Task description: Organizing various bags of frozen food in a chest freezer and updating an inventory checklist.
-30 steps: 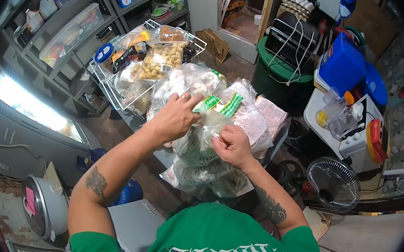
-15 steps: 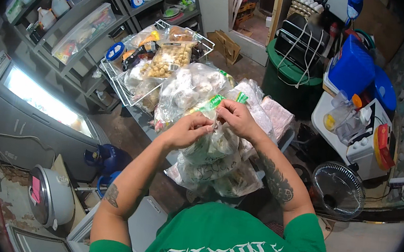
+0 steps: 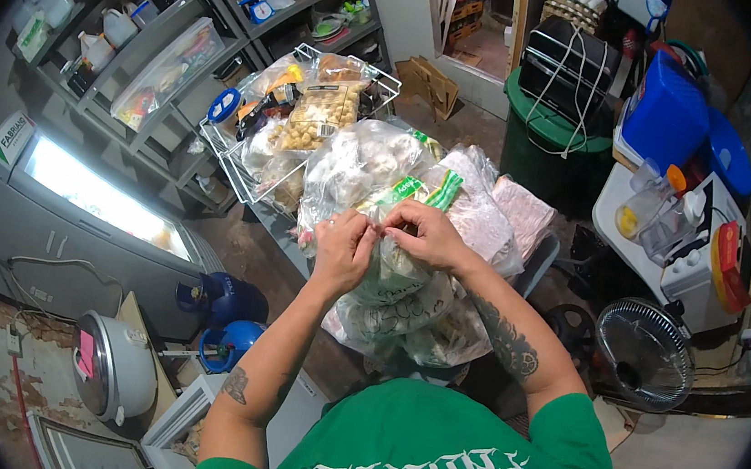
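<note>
Both my hands meet over a pile of clear plastic bags. My left hand (image 3: 343,248) and my right hand (image 3: 424,233) pinch the gathered top of a clear plastic bag (image 3: 397,273), fingertips nearly touching. What is inside that bag is hard to make out. Beneath it lie more filled bags (image 3: 399,319) with dark marker writing. Just beyond my fingers rest a large clear bag of pale contents (image 3: 360,164) and a green-printed plastic bag (image 3: 442,189). To the right are bags of pale pink, frosty-looking food (image 3: 480,200).
A white wire basket (image 3: 238,170) behind the pile holds a bag of small round tan pieces (image 3: 322,112) and other packets. Left stand a lit chest freezer (image 3: 72,248) and blue gas cylinder (image 3: 227,299). Right are a green bin (image 3: 549,152), a cluttered white table (image 3: 593,207) and a fan (image 3: 645,354).
My left hand has turned, its back now facing up more, and both hands have shifted slightly left and nearer me, still at the bag's top. The view has swung a little.
</note>
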A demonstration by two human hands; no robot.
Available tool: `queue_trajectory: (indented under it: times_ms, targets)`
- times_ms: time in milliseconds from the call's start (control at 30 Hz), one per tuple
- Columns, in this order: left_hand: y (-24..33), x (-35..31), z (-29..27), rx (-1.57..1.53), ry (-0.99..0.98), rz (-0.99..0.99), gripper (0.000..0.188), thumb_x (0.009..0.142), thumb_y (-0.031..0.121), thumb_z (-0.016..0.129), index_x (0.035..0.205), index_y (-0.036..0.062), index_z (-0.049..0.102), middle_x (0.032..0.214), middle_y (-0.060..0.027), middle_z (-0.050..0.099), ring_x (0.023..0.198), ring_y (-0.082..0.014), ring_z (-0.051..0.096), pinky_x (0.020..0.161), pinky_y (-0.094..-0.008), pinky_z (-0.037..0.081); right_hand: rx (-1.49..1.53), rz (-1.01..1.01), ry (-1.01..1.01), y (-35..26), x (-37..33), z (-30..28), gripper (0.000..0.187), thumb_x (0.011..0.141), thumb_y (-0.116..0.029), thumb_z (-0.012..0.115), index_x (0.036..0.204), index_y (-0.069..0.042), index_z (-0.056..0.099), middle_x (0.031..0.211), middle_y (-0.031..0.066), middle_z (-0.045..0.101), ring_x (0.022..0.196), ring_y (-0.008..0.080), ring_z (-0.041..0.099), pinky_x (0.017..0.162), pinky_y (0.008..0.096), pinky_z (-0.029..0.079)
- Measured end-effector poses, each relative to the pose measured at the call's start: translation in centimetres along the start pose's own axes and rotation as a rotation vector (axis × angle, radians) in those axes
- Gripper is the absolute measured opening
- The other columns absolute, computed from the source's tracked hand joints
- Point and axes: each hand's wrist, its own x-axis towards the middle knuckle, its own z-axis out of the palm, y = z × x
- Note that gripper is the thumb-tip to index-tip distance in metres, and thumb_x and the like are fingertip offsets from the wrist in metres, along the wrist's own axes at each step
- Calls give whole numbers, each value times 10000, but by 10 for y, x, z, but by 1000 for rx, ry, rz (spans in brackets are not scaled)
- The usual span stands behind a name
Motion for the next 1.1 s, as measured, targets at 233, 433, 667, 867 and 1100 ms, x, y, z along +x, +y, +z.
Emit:
queue_trajectory:
  times_ms: [233,433,667,867,1100]
  targets:
    - [-20,-1,14,-275,38,-275,147,916,169,642,850,45,687,783,-29,630,721,-149,555,683,-303,391,-219,-265,204,-9,-2,20,198,753,-100,703,926,-27,639,946,80,613,865,233,620,775,325,512]
    - [-15,12,2,-614,-178,-627,178,902,173,708,849,3,698,793,10,645,704,-49,539,640,-203,415,-346,-372,41,-19,3,3,189,804,-158,663,953,-47,633,1016,108,640,875,327,634,801,389,507]
    - [-5,-3,5,-408,27,-300,154,864,164,750,898,19,710,765,-1,624,715,-82,571,650,-228,433,-239,-5,30,-23,8,3,160,837,-159,624,879,-6,610,839,189,631,810,370,630,727,432,501]
    - [13,5,8,15,116,-26,87,833,75,681,858,-3,650,887,-137,558,838,-299,570,784,-394,437,-349,-123,66,-22,7,5,127,853,-121,636,916,-13,616,805,152,618,745,332,627,678,406,498]
    - [-23,0,20,-653,50,-265,128,877,121,691,937,9,676,1124,-71,510,1110,-180,482,976,-292,380,-380,-183,222,-27,-4,15,102,815,-57,637,903,-14,611,870,155,602,838,351,624,743,430,514]
